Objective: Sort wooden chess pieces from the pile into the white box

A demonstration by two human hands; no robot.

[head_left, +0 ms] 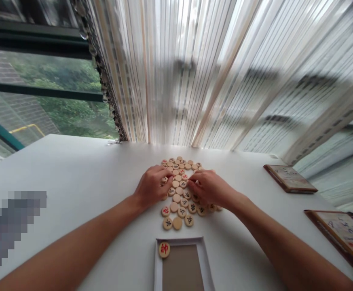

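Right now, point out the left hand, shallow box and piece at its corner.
Left hand (152, 182): head view, its back.
Shallow box (182, 267): head view, bare floor.
Corner piece (164, 250): head view, marked face.

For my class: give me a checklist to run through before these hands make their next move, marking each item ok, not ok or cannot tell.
1. Left hand and right hand at the pieces: ok, one on each side.
2. All pieces showing characters: not ok, some have blank faces up.
3. Whole box in view: not ok, near end cut off.
4. A red-marked piece at the box's far left corner: ok.
5. Either hand gripping a piece: cannot tell, contact partly hidden.
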